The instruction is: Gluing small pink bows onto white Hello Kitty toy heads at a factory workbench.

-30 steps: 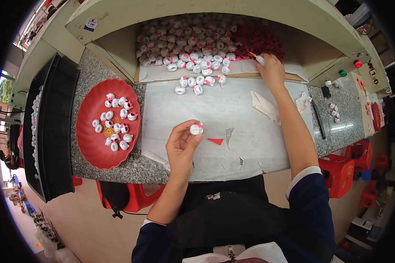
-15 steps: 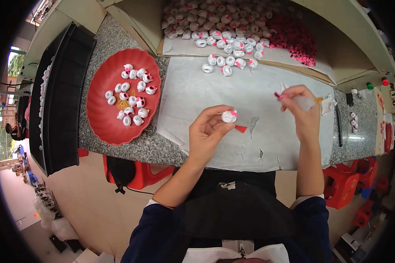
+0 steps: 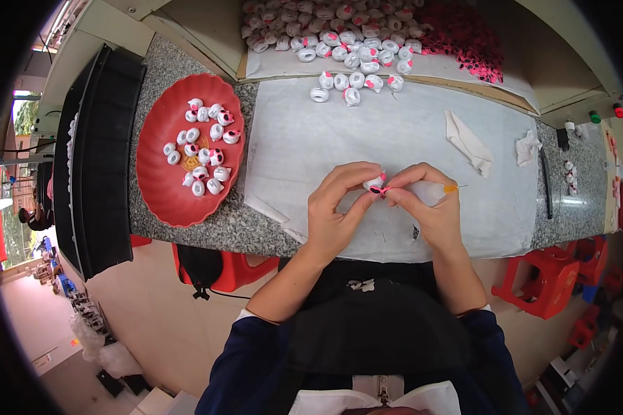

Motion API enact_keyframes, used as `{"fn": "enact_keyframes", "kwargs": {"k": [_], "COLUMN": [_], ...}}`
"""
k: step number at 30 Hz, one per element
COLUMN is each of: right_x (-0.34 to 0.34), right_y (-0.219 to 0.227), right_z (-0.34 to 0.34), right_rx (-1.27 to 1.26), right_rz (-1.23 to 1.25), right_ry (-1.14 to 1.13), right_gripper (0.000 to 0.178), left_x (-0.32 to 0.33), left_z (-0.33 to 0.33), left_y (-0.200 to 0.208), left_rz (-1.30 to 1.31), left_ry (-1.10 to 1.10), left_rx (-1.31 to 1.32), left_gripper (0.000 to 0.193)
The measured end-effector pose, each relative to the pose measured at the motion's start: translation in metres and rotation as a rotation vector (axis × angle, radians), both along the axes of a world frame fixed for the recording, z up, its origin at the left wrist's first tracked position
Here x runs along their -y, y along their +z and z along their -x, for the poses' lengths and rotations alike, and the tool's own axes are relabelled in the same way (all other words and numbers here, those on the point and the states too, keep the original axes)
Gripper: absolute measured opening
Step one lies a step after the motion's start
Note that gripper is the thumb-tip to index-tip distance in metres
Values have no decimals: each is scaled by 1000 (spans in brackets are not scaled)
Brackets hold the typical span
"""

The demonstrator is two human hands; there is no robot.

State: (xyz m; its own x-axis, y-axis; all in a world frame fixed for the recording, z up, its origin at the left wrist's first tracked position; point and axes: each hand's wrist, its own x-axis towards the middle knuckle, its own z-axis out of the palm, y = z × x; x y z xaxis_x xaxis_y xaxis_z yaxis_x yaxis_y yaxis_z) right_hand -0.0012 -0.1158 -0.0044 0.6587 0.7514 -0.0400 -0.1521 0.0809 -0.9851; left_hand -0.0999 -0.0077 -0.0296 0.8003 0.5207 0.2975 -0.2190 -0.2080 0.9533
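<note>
Over the white paper, my left hand (image 3: 331, 213) pinches a small white figurine head (image 3: 372, 182) between thumb and fingers. My right hand (image 3: 432, 211) meets it, its thumb and forefinger closed on a small pink-and-black piece (image 3: 378, 189) against the head. A translucent squeeze bottle (image 3: 429, 192) with an orange needle tip (image 3: 451, 188) is also tucked in the right hand, pointing off to the right. Fingers hide part of the head and the piece. To the left, a red scalloped plate (image 3: 160, 187) bears several white heads, some with pink-and-black pieces on them.
A row of white heads (image 3: 353, 95) lies at the paper's far edge, before a shelf heaped with more heads and pink-and-black pieces (image 3: 474, 59). Folded white tissue (image 3: 469, 146) rests on the paper's right. A black tray (image 3: 104, 173) stands beyond the plate; red stools (image 3: 543, 283) are below.
My right hand has come left and nearer, bringing the pink-and-black piece up against the figurine head. The left hand has shifted slightly right, still holding the head.
</note>
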Motion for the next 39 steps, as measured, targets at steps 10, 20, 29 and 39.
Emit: {"fn": "enact_keyframes", "kwargs": {"k": [10,20,29,39], "right_x": [0,-2,4,2], "right_y": [-13,-5,-8,-2], "right_z": [3,4,2,2], "right_rx": [-48,-41,-234,-174], "right_rz": [-56,-57,-139,-56], "right_ry": [-61,129,185,125], "right_gripper": [13,27,26,25], "left_x": [0,-5,-7,-2], "left_z": [1,6,8,6], "left_y": [5,1,-2,4], "left_rz": [389,672,645,426], "left_ry": [-105,-287,-363,-209], "left_rx": [36,123,120,84], "left_gripper": [27,23,25,26]}}
